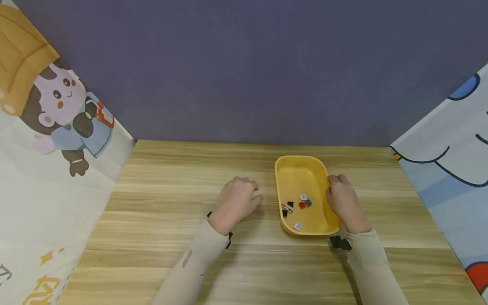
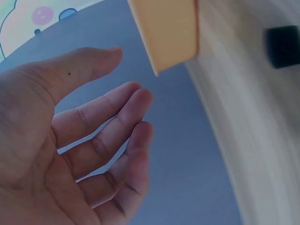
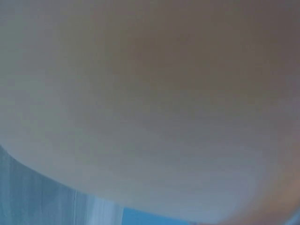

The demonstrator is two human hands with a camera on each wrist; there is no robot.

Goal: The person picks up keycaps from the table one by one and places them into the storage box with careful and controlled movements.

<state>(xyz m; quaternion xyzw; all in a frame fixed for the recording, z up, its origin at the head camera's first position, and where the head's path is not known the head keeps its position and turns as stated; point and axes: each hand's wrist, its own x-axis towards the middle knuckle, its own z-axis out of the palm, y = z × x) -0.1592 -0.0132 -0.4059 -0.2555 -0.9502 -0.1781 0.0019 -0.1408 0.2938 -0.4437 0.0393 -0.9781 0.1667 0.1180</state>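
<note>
A yellow plastic tray [image 1: 301, 173] with rounded corners stands right of the middle of the table. My right hand [image 1: 342, 199] grips its right rim, thumb and fingers at the wall. Inside lie a red cube [image 1: 302, 205], a blue-grey cube [image 1: 308, 203], two small white pieces [image 1: 303, 197] and several small black and pale bits [image 1: 287, 207]. My left hand [image 1: 237, 199] hovers left of the tray, holding nothing; the left wrist view shows its fingers [image 2: 105, 112] loosely bent, with thumb apart. A blurred pale surface fills most of the right wrist view, hiding the right fingers.
The wood-grain table [image 1: 171, 195] ends at a dark blue-grey panel [image 1: 244, 72] at the back. Printed cartoon sheets flank it on the left [image 1: 23, 190] and right [image 1: 450, 169]. Black wrist straps [image 1: 340, 242] show near both cuffs.
</note>
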